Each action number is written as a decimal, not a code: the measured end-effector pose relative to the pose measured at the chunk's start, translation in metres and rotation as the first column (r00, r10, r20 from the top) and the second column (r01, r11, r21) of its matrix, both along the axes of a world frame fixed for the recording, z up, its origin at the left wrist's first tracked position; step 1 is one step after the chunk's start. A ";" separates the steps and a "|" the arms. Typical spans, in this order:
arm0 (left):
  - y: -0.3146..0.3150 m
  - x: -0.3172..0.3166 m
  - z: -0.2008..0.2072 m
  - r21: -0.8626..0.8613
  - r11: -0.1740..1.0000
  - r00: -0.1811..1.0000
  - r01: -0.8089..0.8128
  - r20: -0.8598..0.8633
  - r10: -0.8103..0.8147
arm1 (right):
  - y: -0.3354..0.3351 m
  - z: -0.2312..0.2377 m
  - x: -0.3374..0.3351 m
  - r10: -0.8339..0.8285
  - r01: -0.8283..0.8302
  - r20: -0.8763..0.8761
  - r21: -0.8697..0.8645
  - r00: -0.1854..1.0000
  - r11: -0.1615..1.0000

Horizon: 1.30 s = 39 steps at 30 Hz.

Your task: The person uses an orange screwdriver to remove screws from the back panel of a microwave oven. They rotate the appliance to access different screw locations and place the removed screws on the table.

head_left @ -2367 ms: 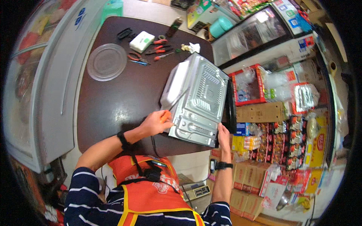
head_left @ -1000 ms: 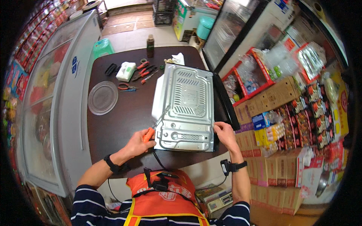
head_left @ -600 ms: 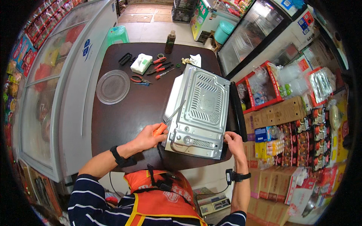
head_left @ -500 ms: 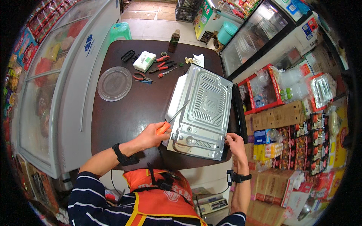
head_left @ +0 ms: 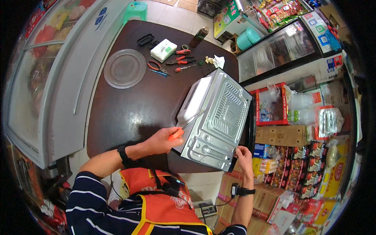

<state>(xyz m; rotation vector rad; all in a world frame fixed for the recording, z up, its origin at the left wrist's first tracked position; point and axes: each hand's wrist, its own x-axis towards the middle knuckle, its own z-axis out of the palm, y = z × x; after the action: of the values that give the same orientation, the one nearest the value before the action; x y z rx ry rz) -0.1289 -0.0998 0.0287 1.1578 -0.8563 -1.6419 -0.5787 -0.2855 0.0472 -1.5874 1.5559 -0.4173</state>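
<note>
A silver microwave oven lies on the dark table with a vented metal panel facing up and its black front to the right. My left hand is closed around the orange handle of a long screwdriver. The shaft slants across the oven's left edge, its tip over the panel. At the near right corner, my right hand grips the oven's edge with bent fingers. Left of the oven, a round glass turntable plate lies flat.
The table holds red-handled pliers, a small screwdriver, a tissue pack, crumpled paper and a dark bottle. A chest freezer stands close on the left. Stacked boxes and goods crowd the right.
The whole view has shifted and turned slightly. Both hands keep their holds on the screwdriver and the oven's edge, with little visible movement against the oven.
</note>
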 end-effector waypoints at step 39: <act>-0.122 0.005 -0.024 0.057 0.998 0.989 -0.031 -0.140 0.038 | -0.048 -0.010 0.063 -0.261 0.212 -0.255 -0.203 0.931 0.956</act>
<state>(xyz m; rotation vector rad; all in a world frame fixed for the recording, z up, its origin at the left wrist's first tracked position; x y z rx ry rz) -0.1237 -0.2222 0.0046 1.0741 -0.7016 -1.7062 -0.5158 -0.3338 0.0367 -1.6481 1.9879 -0.4860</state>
